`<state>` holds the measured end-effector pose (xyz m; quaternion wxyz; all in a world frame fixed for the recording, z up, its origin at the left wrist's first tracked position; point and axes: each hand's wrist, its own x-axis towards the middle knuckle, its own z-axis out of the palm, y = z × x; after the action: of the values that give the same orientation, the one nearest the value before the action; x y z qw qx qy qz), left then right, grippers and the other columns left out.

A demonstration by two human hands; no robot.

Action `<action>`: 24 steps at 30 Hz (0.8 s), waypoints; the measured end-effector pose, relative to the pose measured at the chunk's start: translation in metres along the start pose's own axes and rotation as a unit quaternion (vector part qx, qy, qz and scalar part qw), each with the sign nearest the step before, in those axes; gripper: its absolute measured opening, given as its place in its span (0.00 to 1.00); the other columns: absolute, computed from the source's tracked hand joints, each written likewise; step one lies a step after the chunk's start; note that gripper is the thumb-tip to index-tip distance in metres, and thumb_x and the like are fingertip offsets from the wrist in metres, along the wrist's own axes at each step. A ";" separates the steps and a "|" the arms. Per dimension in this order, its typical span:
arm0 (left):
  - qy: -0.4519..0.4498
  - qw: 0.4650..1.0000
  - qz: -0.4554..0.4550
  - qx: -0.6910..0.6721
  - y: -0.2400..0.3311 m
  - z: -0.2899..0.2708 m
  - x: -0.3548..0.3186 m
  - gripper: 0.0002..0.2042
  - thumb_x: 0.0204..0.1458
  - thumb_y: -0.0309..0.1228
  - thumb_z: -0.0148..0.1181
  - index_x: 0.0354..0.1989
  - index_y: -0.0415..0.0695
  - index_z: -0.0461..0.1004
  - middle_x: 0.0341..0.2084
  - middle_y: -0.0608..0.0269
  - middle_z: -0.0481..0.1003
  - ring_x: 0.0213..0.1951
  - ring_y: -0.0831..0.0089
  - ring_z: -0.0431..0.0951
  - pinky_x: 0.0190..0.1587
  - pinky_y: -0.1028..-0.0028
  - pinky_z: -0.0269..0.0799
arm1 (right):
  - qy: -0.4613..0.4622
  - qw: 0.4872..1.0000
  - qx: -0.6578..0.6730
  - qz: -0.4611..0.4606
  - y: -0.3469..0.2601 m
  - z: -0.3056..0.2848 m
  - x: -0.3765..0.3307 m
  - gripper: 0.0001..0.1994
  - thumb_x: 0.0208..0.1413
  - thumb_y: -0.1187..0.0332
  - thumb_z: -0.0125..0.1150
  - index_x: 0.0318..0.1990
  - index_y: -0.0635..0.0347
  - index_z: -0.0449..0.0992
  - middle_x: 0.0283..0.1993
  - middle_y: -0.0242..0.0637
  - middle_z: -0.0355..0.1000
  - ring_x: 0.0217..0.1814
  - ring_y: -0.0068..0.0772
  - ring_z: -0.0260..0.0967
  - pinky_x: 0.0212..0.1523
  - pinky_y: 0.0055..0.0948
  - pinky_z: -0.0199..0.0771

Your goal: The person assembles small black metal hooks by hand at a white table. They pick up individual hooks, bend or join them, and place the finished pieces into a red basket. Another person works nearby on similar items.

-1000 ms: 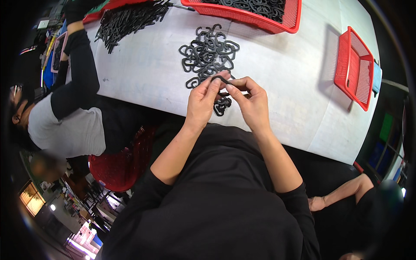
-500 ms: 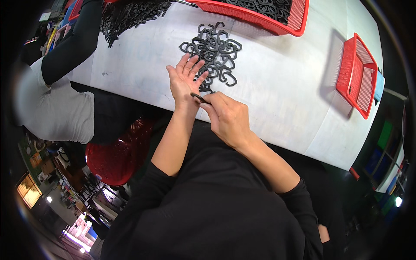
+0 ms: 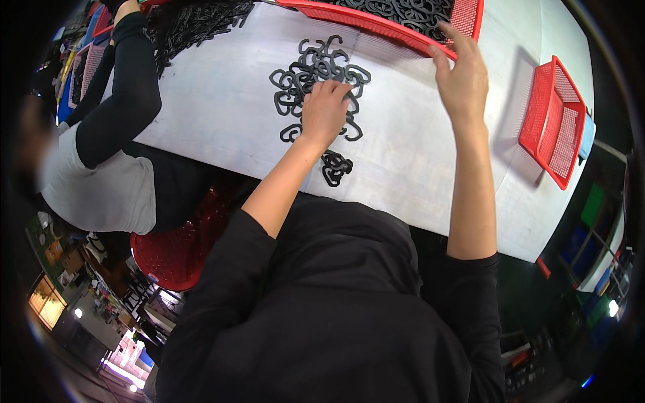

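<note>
Black C-shaped hooks (image 3: pixel 287 103) lie in a loose pile on the white table in front of me. My left hand (image 3: pixel 324 113) rests over the middle of this pile, back upward, with its fingers bent down together; whatever is under the fingertips is hidden. At the near edge, a small separate clump of black hooks (image 3: pixel 335 168) lies on the table. My right hand (image 3: pixel 465 84) is raised at the near right corner of the large red basket (image 3: pixel 376 29), thumb and fingers apart, with nothing visible in it. More black hooks fill that basket.
A smaller red basket (image 3: pixel 552 121) stands at the right table edge. Slim black pieces (image 3: pixel 201 27) are heaped at the far left. Beside me on the left sits a person in a grey top with black sleeves (image 3: pixel 124 101), near a red stool (image 3: pixel 171 252).
My right hand has moved far and right to the large basket, away from my left palm. My left hand has turned palm-down onto the pile. A small clump now shows near the table edge.
</note>
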<state>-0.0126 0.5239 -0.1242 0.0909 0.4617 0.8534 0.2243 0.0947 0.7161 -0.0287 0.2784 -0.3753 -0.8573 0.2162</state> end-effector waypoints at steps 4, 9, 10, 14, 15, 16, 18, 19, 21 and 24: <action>-0.052 0.995 0.033 0.081 -0.002 0.007 0.012 0.11 0.41 0.28 0.62 0.35 0.48 0.72 0.32 0.66 0.70 0.40 0.64 0.69 0.40 0.64 0.65 | -0.101 0.990 0.058 0.085 0.000 0.007 -0.058 0.16 0.47 0.71 0.59 0.46 0.53 0.71 0.47 0.41 0.67 0.48 0.46 0.66 0.45 0.36 0.67; -0.075 0.994 -0.054 -0.061 -0.010 -0.013 0.012 0.09 0.42 0.28 0.63 0.32 0.42 0.72 0.26 0.63 0.74 0.29 0.69 0.74 0.30 0.72 0.69 | -0.160 0.964 0.135 0.161 -0.008 0.003 -0.116 0.12 0.48 0.73 0.57 0.43 0.58 0.73 0.46 0.39 0.68 0.47 0.41 0.68 0.44 0.33 0.68; -0.088 0.983 -0.101 -0.125 -0.007 -0.020 0.012 0.09 0.43 0.28 0.63 0.32 0.41 0.71 0.24 0.63 0.74 0.26 0.71 0.74 0.28 0.74 0.69 | -0.167 0.957 0.151 0.183 -0.009 0.002 -0.124 0.12 0.49 0.73 0.57 0.42 0.58 0.73 0.46 0.39 0.68 0.46 0.40 0.68 0.44 0.33 0.68; -0.198 0.850 -0.258 -0.415 0.028 -0.064 0.008 0.08 0.46 0.28 0.62 0.32 0.39 0.72 0.23 0.66 0.74 0.22 0.82 0.72 0.23 0.86 0.64 | -0.179 0.894 0.302 0.277 -0.021 -0.002 -0.131 0.12 0.52 0.70 0.57 0.43 0.63 0.73 0.42 0.40 0.72 0.41 0.32 0.71 0.37 0.29 0.71; -0.197 0.851 -0.249 -0.418 0.037 -0.072 0.005 0.08 0.46 0.27 0.62 0.32 0.39 0.72 0.23 0.66 0.74 0.23 0.83 0.72 0.24 0.86 0.64 | -0.183 0.878 0.345 0.276 -0.021 0.000 -0.133 0.14 0.56 0.64 0.53 0.44 0.64 0.73 0.39 0.41 0.74 0.37 0.29 0.73 0.34 0.25 0.71; -0.195 0.851 -0.242 -0.422 0.044 -0.080 0.001 0.07 0.46 0.27 0.62 0.32 0.39 0.72 0.23 0.66 0.74 0.23 0.83 0.72 0.24 0.85 0.65 | -0.194 0.846 0.387 0.310 -0.024 -0.003 -0.131 0.15 0.57 0.62 0.51 0.44 0.65 0.73 0.39 0.41 0.74 0.36 0.29 0.73 0.34 0.25 0.71; -0.183 0.856 -0.218 -0.431 0.053 -0.089 -0.007 0.07 0.46 0.26 0.62 0.32 0.39 0.72 0.24 0.67 0.73 0.24 0.84 0.72 0.26 0.85 0.66 | -0.214 0.773 0.468 0.372 -0.033 -0.012 -0.122 0.17 0.60 0.59 0.47 0.43 0.65 0.73 0.37 0.40 0.74 0.35 0.28 0.73 0.33 0.23 0.71; -0.172 0.860 -0.202 -0.435 0.057 -0.092 -0.011 0.07 0.46 0.26 0.61 0.32 0.39 0.72 0.24 0.67 0.73 0.24 0.84 0.72 0.26 0.85 0.66 | -0.224 0.759 0.482 0.376 -0.035 -0.016 -0.120 0.18 0.60 0.58 0.45 0.43 0.66 0.73 0.37 0.39 0.74 0.35 0.28 0.74 0.33 0.23 0.71; -0.169 0.864 -0.180 -0.439 0.064 -0.099 -0.016 0.06 0.47 0.25 0.61 0.31 0.39 0.72 0.25 0.67 0.73 0.26 0.84 0.72 0.29 0.84 0.68 | -0.246 0.730 0.510 0.383 -0.039 -0.021 -0.118 0.20 0.61 0.57 0.43 0.44 0.66 0.73 0.36 0.39 0.74 0.34 0.28 0.74 0.33 0.23 0.71; -0.152 0.874 -0.176 -0.427 0.071 -0.104 -0.023 0.06 0.47 0.25 0.61 0.32 0.39 0.72 0.25 0.67 0.73 0.26 0.84 0.72 0.29 0.84 0.68 | -0.236 0.729 0.520 0.378 -0.041 -0.024 -0.120 0.20 0.61 0.58 0.42 0.44 0.67 0.72 0.36 0.39 0.74 0.34 0.29 0.74 0.33 0.22 0.71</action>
<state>0.0156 0.5072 -0.0009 0.4461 0.2482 0.7171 0.4745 0.1564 0.6024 -0.0247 0.1144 -0.4020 -0.4367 0.7966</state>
